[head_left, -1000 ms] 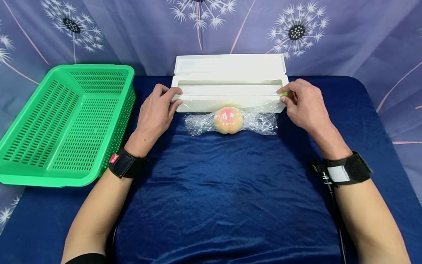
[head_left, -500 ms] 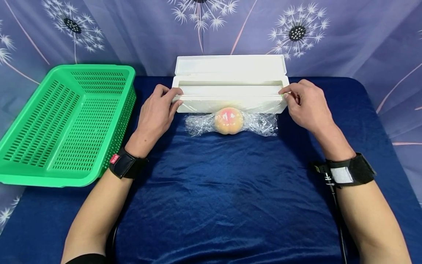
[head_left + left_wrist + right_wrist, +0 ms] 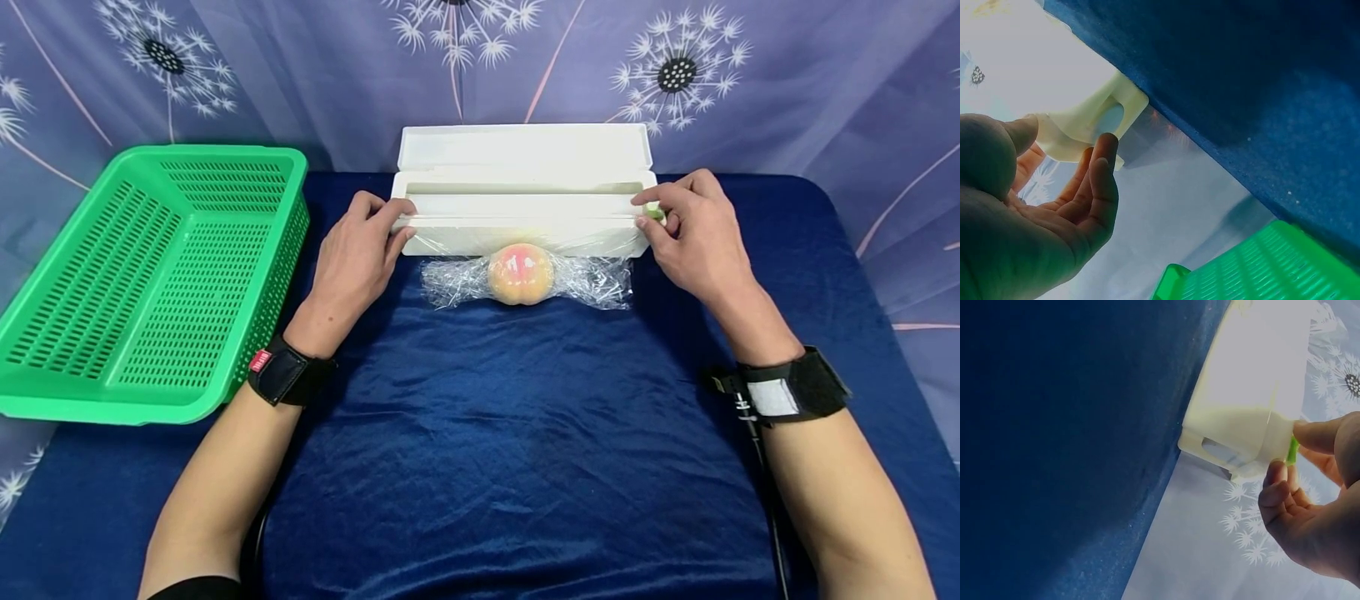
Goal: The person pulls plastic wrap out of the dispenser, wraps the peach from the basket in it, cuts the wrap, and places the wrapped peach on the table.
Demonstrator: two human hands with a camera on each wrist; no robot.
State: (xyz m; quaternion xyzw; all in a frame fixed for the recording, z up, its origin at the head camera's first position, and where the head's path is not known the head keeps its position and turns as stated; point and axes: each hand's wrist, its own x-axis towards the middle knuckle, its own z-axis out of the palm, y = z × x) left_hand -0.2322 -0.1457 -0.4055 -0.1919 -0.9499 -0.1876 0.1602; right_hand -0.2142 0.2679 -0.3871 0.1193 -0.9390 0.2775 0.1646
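A white cling film dispenser point(image 3: 525, 237) stands at the far side of the table with its lid point(image 3: 525, 148) raised and a white roll point(image 3: 517, 205) inside. Clear film hangs down its front. Just before it lies a peach point(image 3: 521, 275) in clear film, bunched at both sides. My left hand point(image 3: 354, 250) grips the dispenser's left end, thumb in front and forefinger on top. At the right end, my right hand point(image 3: 701, 237) holds the front edge between thumb and forefinger. A small green piece point(image 3: 655, 213) shows between those fingers, also in the right wrist view.
A green plastic basket point(image 3: 288, 275) with slotted walls stands at the left of the table. Blue cloth point(image 3: 517, 433) covers the table. Behind the dispenser hangs a purple curtain point(image 3: 322, 75) with dandelion prints. A cable point(image 3: 767, 492) runs along the right forearm.
My right thumb and forefinger have shifted slightly and spread a little, so more of the green piece shows, now farther right. The left hand, peach and dispenser stay almost in place.
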